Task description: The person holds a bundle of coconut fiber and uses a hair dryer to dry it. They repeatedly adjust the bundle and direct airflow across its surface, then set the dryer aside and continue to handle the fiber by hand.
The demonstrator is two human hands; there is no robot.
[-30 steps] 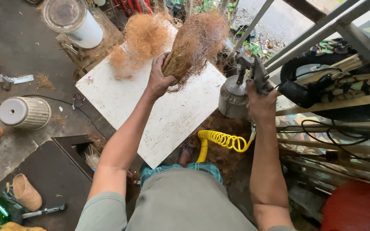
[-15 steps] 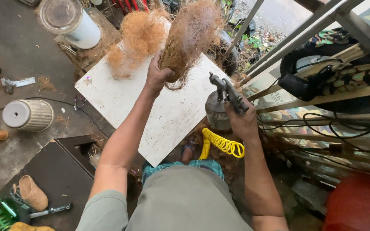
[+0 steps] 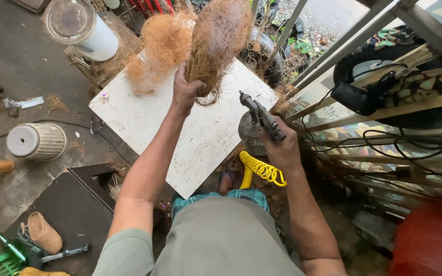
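Gripping a clump of brown coir fibre (image 3: 220, 43) from below, the left hand (image 3: 186, 91) holds it up above the far part of a white board (image 3: 180, 138), fingers clenched round the clump's lower end. The clump's long axis runs roughly up and away from the hand, its frayed top reaching the upper edge of the head view. The right hand (image 3: 282, 148) is closed round the grip of a spray gun (image 3: 260, 116) with a metal cup beneath it; the gun's nozzle points up and to the left, toward the clump, which lies just beyond it and is not touching it. A yellow coiled hose (image 3: 262, 171) trails down from the gun. Of the two hands, the left is at the clump and the right is near but apart. Counted: one held clump, one looser orange-brown heap of fibre (image 3: 162, 43) lying on the board's far edge, one spray gun, one hose, one board. To the left, on the ground, stand a white cylindrical container (image 3: 85, 28) and a ribbed pale pot (image 3: 37, 141) tipped on its side.
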